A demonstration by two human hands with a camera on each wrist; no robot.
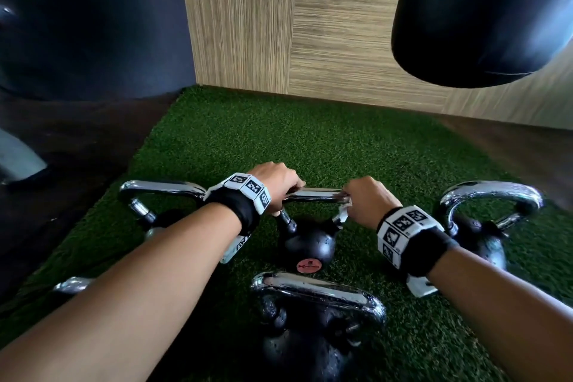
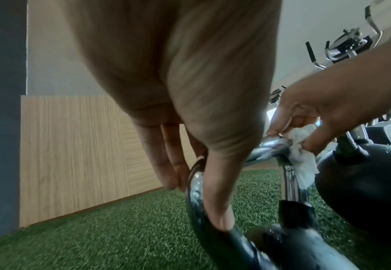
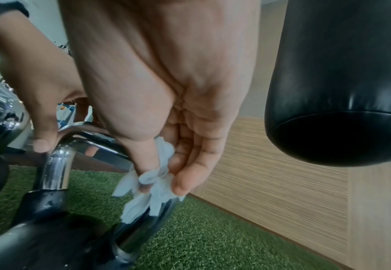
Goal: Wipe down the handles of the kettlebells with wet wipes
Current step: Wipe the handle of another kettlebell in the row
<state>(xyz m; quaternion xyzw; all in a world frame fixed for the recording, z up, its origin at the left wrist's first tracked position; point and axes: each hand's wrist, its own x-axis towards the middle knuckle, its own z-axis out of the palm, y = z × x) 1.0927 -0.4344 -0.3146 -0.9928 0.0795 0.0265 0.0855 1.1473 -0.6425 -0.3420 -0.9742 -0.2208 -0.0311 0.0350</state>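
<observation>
The middle kettlebell has a black ball [image 1: 307,245] and a chrome handle [image 1: 316,195] and stands on green turf. My left hand [image 1: 290,192] grips the handle's left corner; in the left wrist view the thumb and fingers [image 2: 178,175] curl round the chrome bar [image 2: 195,186]. My right hand [image 1: 352,200] pinches a crumpled white wet wipe [image 1: 342,215] around the handle's right corner. The right wrist view shows the wipe [image 3: 150,186] wrapped over the chrome between thumb and fingers [image 3: 187,179], hanging down the handle's right leg.
More chrome-handled kettlebells stand around: one left [image 1: 161,191], one right [image 1: 490,195], one nearest me [image 1: 316,291]. A black punching bag [image 1: 483,15] hangs at upper right. A wood-panel wall [image 1: 310,40] borders the turf [image 1: 310,139].
</observation>
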